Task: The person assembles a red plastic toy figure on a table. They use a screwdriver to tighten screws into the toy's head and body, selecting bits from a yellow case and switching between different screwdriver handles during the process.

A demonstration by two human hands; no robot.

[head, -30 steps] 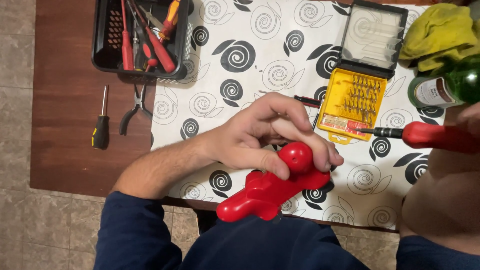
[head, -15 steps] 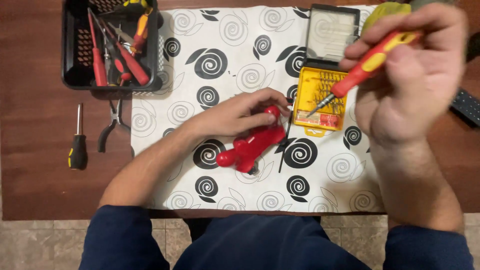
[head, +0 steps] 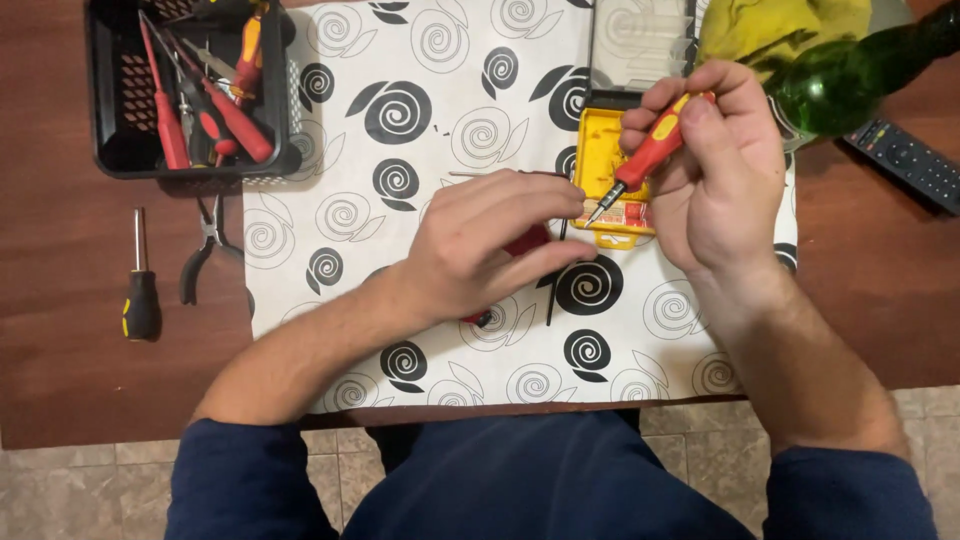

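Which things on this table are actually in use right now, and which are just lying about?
In use:
- red screwdriver, gripped by the right hand
- red object, mostly hidden under the left hand
- open yellow bit case, right by the screwdriver tip

Lying about:
- black basket of tools
- black-handled screwdriver
- pliers
- green bottle
- remote control
- yellow cloth

the left hand (head: 480, 250) hides most of the red toy (head: 527, 242); the green bottle (head: 850, 75) runs off frame.

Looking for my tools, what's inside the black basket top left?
The black basket holds red-handled screwdrivers and other tools; anything beneath them is hidden.
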